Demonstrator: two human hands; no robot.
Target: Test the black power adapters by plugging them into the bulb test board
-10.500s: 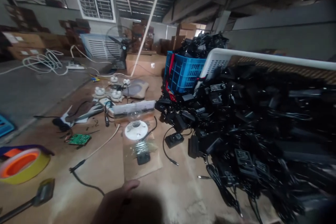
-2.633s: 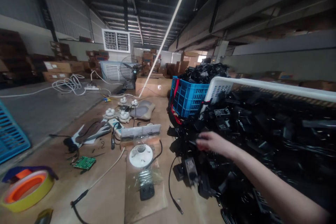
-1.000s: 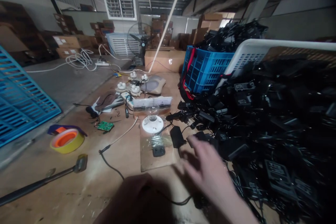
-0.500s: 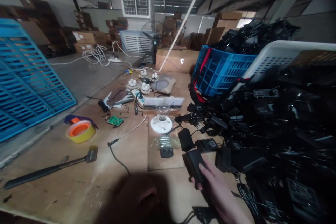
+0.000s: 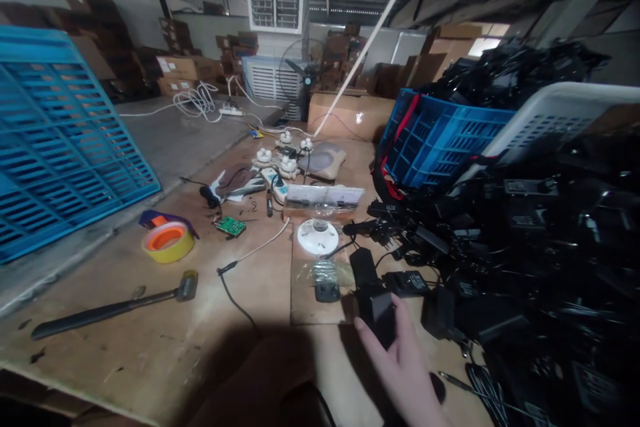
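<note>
My right hand [image 5: 403,367] is closed round a black power adapter [image 5: 383,320], fingers along its sides, low over the wooden table. Just beyond it stands another black adapter [image 5: 363,267], partly overlapped by the held one in this view. Left of the hand is a flat board [image 5: 313,310] carrying a white round lamp holder [image 5: 317,237] with a clear bulb. On the same board, a small black socket block [image 5: 327,291] sits below clear tape. My left hand cannot be made out; dark shadow covers the bottom middle, where a black cable [image 5: 323,403] shows.
A large heap of black adapters and cables [image 5: 525,267] covers the right side, near a blue crate [image 5: 450,140] and a white basket [image 5: 555,110]. On the left lie a hammer [image 5: 115,310], tape rolls [image 5: 170,250], a green circuit board [image 5: 231,225] and another blue crate [image 5: 75,147].
My right hand has turned the adapter more upright, and its fingers now grip both sides. The whole view has shifted, so the table things appear slightly further right.
</note>
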